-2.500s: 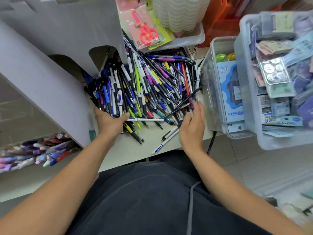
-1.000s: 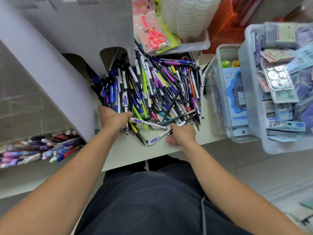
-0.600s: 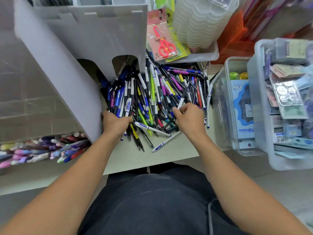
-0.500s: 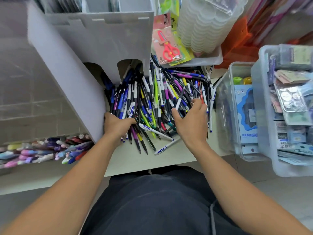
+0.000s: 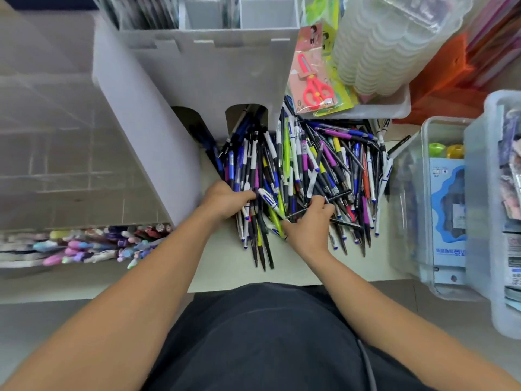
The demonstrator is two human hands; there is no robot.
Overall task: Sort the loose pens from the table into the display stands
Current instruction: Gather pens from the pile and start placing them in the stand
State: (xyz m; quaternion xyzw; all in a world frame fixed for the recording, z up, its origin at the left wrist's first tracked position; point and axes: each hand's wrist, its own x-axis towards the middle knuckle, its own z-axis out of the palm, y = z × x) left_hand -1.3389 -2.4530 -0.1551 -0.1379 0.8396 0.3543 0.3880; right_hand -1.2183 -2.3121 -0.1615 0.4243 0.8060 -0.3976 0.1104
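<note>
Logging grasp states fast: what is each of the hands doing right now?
Left hand: fingers curled round a bunch of pens in the multicoloured plastic pen pile.
Right hand: fingers curled on pens from the same pile.

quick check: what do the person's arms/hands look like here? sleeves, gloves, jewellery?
Both forearms are bare to the frame edge, with no sleeve showing. Left hand and right hand wear no gloves; no rings, watch or bands are visible. A dark garment covers the lap.

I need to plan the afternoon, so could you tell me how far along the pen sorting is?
Early days. Some compartments of the grey display stand seem already filled. The left hand and right hand are gathering pens at the near edge of the pile of loose pens, which remains large on the table.
</note>
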